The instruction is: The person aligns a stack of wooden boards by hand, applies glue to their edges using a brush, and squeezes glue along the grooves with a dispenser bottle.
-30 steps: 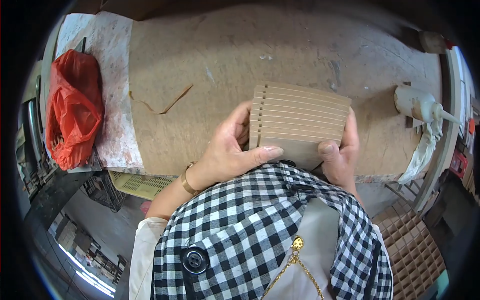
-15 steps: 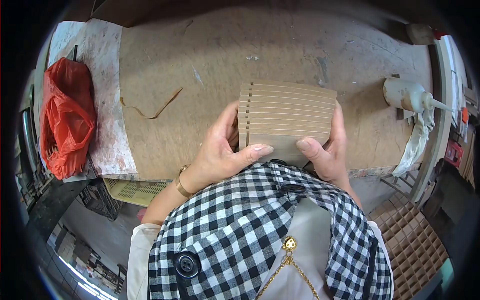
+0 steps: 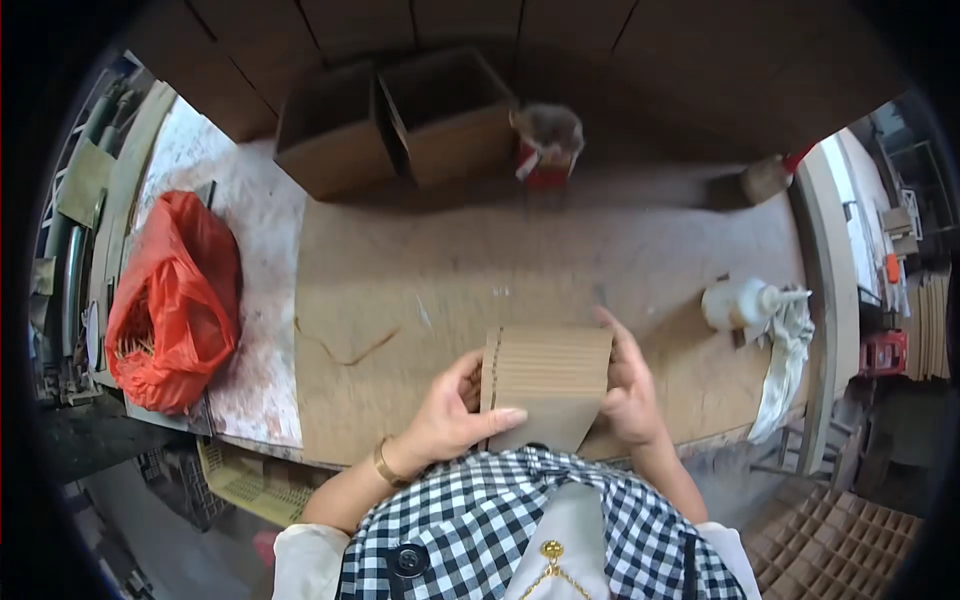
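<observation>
A stack of thin brown boards, notched along the left edge, stands on the bench close to my body. Around its left side is my left hand, closed, with the thumb lying over the near face and the fingers behind the edge. Beside the right edge my right hand is open, its index finger stretched out and its thumb off the front face. Whether its palm touches the boards I cannot tell.
To the left lies a red plastic bag with thin sticks inside. A white squeeze bottle rests on a pale rag at the right. Two open boxes and a small jar stand at the back. A curved strip lies left of centre.
The view has tilted up, bringing the boxes and jar into sight. My right thumb has come off the stack and the fingers have straightened; the left hand keeps its grip. The boards sit closer together.
</observation>
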The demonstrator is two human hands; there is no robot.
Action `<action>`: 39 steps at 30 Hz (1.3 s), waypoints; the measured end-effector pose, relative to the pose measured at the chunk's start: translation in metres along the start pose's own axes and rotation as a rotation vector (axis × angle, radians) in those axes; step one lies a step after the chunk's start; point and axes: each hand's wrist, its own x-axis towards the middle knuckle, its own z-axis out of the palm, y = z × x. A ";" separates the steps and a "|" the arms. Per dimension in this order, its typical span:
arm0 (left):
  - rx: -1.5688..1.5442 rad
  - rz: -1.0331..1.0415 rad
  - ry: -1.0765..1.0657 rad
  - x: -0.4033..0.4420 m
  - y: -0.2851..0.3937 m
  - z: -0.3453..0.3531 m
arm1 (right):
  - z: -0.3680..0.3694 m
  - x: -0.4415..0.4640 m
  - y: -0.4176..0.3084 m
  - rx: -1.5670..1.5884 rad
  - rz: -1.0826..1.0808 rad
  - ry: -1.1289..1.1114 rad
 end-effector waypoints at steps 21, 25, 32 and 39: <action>-0.310 -0.012 0.149 0.006 0.013 -0.028 | -0.001 0.179 0.010 -0.402 -0.088 0.120; -0.319 -0.025 0.140 0.004 0.016 -0.028 | 0.000 0.137 0.004 -0.530 -0.081 0.107; -0.243 -0.034 0.097 0.004 0.009 -0.026 | -0.010 0.100 -0.001 -0.810 -0.242 0.126; -0.195 -0.067 0.106 0.011 0.008 -0.025 | 0.026 0.109 -0.042 -1.402 -0.618 -0.040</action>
